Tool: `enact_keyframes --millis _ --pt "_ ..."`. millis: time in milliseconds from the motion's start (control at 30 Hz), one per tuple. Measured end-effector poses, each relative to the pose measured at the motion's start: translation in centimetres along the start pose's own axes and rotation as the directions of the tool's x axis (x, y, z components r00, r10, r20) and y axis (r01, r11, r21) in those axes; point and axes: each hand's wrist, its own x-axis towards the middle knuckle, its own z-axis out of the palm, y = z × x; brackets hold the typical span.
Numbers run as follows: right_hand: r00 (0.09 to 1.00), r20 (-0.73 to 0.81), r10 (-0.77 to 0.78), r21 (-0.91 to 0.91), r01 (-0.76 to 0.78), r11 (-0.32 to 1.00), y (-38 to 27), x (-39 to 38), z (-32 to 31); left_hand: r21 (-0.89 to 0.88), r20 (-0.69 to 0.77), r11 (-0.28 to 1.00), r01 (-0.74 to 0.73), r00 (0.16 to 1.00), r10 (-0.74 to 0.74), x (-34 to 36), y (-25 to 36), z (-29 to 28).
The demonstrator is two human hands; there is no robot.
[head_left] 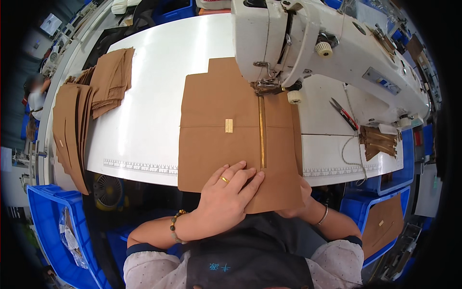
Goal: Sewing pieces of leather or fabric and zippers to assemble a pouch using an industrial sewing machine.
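A brown fabric panel (207, 101) lies on the white worktable (144, 58) under the needle area of a white sewing machine (337, 53). A gold zipper (262, 130) runs down the panel from the presser foot (262, 87); a small tan label (229, 125) sits left of it. My left hand (224, 197) lies on the panel just below the zipper, fingers spread slightly and bent. My right hand (296, 202) is beneath the panel's lower right part, its fingers mostly hidden. The panel's near end overhangs the table's front edge.
Brown fabric stacks (108, 82) lie at left. Scissors (344, 113), zipper pieces (378, 143) and a cord are at right. Blue bins (43, 207) flank me, the right one holding a brown panel (382, 224). A fan (108, 192) stands below the table; another person (36, 101) is far left.
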Motion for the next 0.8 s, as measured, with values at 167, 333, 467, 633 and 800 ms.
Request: enact_keyframes --millis 167,333,467,633,800 --pt "1.0 -0.008 -0.016 -0.031 0.015 0.999 0.0 0.1 0.0 0.0 -0.005 1.0 0.006 1.0 -0.006 0.1 0.0 0.1" --pt "0.999 0.052 0.005 -0.017 -0.004 1.0 -0.3 -0.3 -0.6 0.086 0.108 0.996 -0.038 0.994 0.029 0.1 -0.1 -0.4" --pt "1.0 -0.022 -0.008 -0.07 0.007 0.998 0.5 -0.1 -4.3 0.097 0.168 0.994 -0.06 0.985 0.043 -0.1 0.0 -0.8" --pt "0.935 -0.08 0.345 0.052 -0.342 0.938 2.8 2.5 -7.2 0.082 0.186 0.994 -0.066 0.981 0.05 -0.3 0.3 -1.0" --pt "0.971 0.102 0.216 0.095 -0.225 0.97 1.1 4.8 -3.9 0.195 0.121 0.975 -0.108 0.989 0.085 -0.7 0.3 -0.2"
